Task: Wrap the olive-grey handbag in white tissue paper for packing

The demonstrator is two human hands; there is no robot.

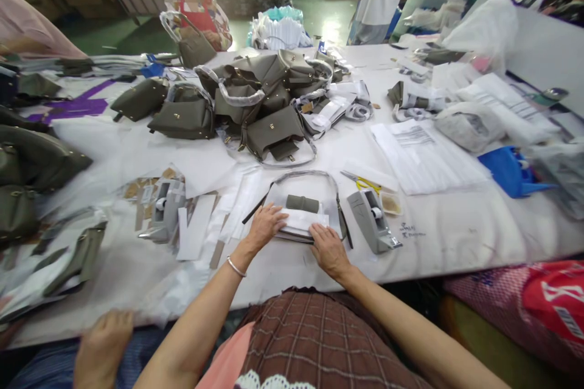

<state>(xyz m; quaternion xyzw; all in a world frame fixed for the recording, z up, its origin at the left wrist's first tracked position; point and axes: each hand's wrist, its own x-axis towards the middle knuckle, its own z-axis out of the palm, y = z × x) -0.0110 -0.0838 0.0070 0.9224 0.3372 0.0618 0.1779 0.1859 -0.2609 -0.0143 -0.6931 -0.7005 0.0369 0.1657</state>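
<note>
In front of me on the table lies an olive-grey handbag [294, 237], with its wrapped strap looped away from me. A folded white strip [306, 220] covers its near part, and a small olive-grey rolled piece [303, 203] rests just beyond the strip. My left hand [266, 226] lies on the strip's left end, fingers stretched out. On the right end rest the extended fingers of my right hand [329, 249]. Both palms face down, and neither hand is closed around anything. What lies under the fingertips is hidden.
A grey tape dispenser [371, 222] and yellow-handled scissors [362, 181] stand close on the right; another tape dispenser [164, 209] is to the left. Beyond lies a pile of handbags [274, 127]. A co-worker's hand [107, 337] is at lower left; another person [201, 18] stands across the table.
</note>
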